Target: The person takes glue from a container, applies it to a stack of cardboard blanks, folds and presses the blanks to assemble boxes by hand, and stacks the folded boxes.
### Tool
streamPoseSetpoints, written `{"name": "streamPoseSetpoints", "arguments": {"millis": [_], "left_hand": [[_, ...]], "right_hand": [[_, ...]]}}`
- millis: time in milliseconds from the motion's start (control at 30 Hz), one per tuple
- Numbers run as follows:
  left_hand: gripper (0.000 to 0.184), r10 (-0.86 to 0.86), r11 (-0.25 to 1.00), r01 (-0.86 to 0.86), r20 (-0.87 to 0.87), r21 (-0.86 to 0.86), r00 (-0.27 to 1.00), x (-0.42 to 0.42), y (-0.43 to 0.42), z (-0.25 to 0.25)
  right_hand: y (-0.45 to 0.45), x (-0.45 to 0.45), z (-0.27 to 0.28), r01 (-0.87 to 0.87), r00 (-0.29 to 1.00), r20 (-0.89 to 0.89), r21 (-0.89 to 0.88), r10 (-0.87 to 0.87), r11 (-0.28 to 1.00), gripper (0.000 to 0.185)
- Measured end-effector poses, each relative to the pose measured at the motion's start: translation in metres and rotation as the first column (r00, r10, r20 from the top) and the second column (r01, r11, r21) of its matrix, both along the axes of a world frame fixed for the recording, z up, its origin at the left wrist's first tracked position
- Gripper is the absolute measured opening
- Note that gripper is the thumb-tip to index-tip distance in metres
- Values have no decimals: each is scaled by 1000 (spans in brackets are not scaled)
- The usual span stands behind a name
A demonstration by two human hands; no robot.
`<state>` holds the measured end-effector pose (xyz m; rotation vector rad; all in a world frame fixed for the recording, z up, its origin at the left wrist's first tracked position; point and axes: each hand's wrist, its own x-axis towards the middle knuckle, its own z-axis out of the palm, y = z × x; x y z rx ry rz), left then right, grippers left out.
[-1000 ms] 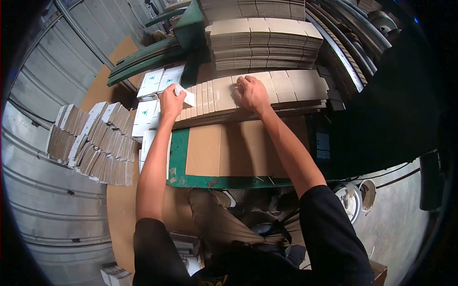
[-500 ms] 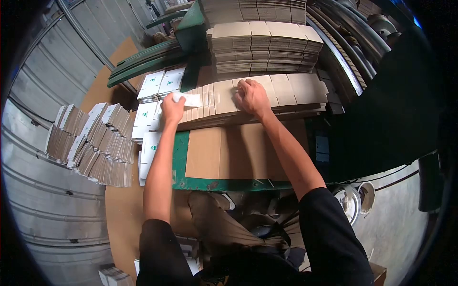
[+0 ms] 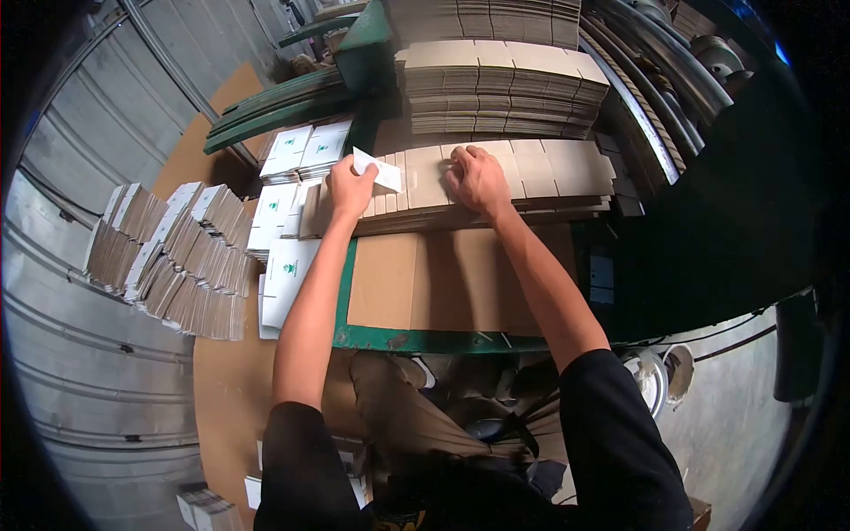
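Observation:
My left hand [image 3: 352, 188] is closed on a white card [image 3: 381, 173], pinched between thumb and fingers and tilted above the left part of a row of cardboard sheets [image 3: 574, 168]. These brown sheets overlap, with narrow edges showing beside the left hand and wider faces to the right. My right hand [image 3: 478, 180] rests on the middle of the row with its fingers curled inward; its fingertips partly hide whatever they grip. White printed cards [image 3: 285, 270] with green marks lie in stacks just left of my left hand.
A tall stack of brown cardboard [image 3: 500, 84] stands behind the row. A flat brown sheet [image 3: 381, 283] covers part of the green table [image 3: 398, 341] in front. Bundled cards [image 3: 177, 257] sit at the left. Metal bars [image 3: 655, 71] run along the back right.
My left hand has shifted right with the white card, which is now tilted up more. The right hand has stayed at nearly the same place on the sheets. The view has shifted slightly.

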<state>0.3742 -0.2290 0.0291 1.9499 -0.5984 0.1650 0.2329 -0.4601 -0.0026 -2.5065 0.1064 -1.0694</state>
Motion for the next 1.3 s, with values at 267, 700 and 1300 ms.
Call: {"name": "streamPoseSetpoints", "arguments": {"millis": [267,700,1300], "left_hand": [[25,129,975,-152,147,162,981,40,71,-11],[21,97,995,-95,-90,27,991,70,83,3],[20,136,989,-130,-89,63,987,51,52,4]], "right_hand": [[0,-1,-1,29,998,-49,8,-29,1000,23],[1,-1,0,19,999,-47,6,-18,1000,22],[1,-2,-2,14,999,-48,22,-13,1000,21]]}}
